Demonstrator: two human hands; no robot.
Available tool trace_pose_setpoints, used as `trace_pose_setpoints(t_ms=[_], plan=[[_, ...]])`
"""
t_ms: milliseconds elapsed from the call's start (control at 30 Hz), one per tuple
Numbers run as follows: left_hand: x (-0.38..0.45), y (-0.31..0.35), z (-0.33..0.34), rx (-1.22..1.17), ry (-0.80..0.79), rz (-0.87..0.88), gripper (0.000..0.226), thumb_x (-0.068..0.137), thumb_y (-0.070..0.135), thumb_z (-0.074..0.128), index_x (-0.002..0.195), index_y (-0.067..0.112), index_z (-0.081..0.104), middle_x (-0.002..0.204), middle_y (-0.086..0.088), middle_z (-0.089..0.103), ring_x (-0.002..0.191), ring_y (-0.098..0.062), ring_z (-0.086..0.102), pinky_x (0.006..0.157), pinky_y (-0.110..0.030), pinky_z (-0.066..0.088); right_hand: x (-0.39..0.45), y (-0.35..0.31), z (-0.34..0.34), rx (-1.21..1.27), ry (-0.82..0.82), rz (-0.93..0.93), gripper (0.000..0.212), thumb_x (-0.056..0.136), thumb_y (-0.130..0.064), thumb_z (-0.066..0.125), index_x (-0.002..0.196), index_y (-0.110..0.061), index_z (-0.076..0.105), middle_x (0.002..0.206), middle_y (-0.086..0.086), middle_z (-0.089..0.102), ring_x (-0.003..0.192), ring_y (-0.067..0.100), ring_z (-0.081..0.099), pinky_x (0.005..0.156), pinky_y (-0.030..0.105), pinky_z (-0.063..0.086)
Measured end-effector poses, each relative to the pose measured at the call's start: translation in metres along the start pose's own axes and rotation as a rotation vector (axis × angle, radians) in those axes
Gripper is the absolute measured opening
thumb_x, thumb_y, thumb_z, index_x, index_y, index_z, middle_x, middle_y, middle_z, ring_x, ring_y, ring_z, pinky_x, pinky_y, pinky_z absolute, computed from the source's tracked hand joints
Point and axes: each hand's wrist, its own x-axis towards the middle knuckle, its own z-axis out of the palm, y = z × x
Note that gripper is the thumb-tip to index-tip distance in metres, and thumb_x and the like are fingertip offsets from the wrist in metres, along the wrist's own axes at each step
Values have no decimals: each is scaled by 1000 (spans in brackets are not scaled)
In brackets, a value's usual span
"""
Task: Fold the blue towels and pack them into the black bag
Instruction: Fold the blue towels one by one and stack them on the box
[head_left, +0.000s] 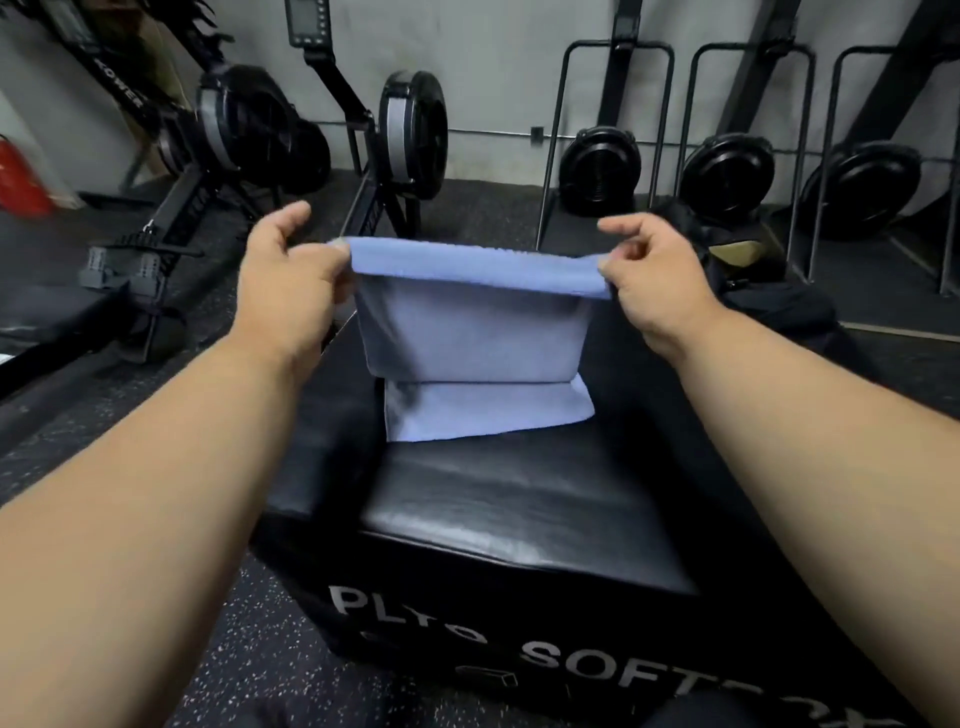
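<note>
A light blue towel (475, 332) hangs doubled between my hands above a black padded plyo box (498, 499), and its lower end lies folded on the box top. My left hand (291, 291) pinches the towel's upper left corner. At the upper right corner my right hand (654, 280) pinches the other end. The top edge is stretched level between them. A black bag (769, 306) lies on the floor behind the box at the right, partly hidden by my right hand.
Rowing machines (234, 140) stand at the back left and centre. Metal racks with black fan-wheel machines (727, 171) line the back right wall. A red object (21, 182) sits at the far left. The floor is dark speckled rubber.
</note>
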Motion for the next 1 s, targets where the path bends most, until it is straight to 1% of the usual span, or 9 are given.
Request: trace_pose_setpoints(t_ms=[100,167,267,333,467,567,733,867,1000], plan=[[-6,-19,8,10,61,93,39,98,5,64,130,22,51,76,3,58,65,-4,54,63,-16,50,13,10,11,64,78,-43,45,84,4,60,107,-34,69,85,-3,52,66,9,48,57,23,42],[-27,-68,8,198,24,-27,38,95,4,67,128,18,55,75,5,63,59,1,56,64,-13,48,-5,45,25,-16,21,8,46,85,9,61,112,-27,70,88,-1,56,69,7,51,62,18,44],[-61,-134,-4,428,-43,-315,43,87,19,74,127,20,57,82,6,75,76,-6,68,71,-24,49,-46,113,34,-189,-149,217,42,84,7,67,115,-20,71,89,-1,60,76,13,57,64,11,47],[-67,-150,-10,495,-36,-327,38,89,22,73,122,25,55,82,8,75,84,-7,68,72,-25,46,-58,137,31,-225,-163,263,37,85,0,71,113,-24,71,87,-5,60,79,14,60,72,18,49],[-62,-154,-7,564,-35,-307,31,91,26,72,117,26,55,83,12,74,90,-12,70,79,-32,49,-58,143,30,-239,-152,243,35,86,-5,70,110,-31,70,90,-3,62,81,13,60,74,25,48],[-63,-156,-4,594,6,-298,28,93,27,68,118,25,54,83,12,73,90,-10,68,74,-29,46,-60,142,33,-249,-99,243,32,90,-9,70,105,-37,64,91,0,66,83,16,64,80,29,53],[-66,-156,2,616,41,-281,30,97,29,65,123,26,50,90,10,74,95,-14,66,72,-29,40,-48,140,38,-155,-14,325,35,92,-12,69,123,-28,63,90,-1,68,85,17,67,76,28,52],[-64,-153,3,644,40,-320,41,92,29,68,129,26,50,93,12,72,94,-13,65,65,-25,40,-57,138,37,-292,-86,285,27,90,-21,72,110,-33,61,90,-5,66,87,16,66,79,32,53],[-69,-152,2,730,4,-260,49,91,28,71,135,21,50,91,13,68,96,-18,65,75,-32,42,-75,140,29,-464,-94,184,24,91,-30,73,112,-32,62,101,-5,57,87,14,59,70,29,44]])
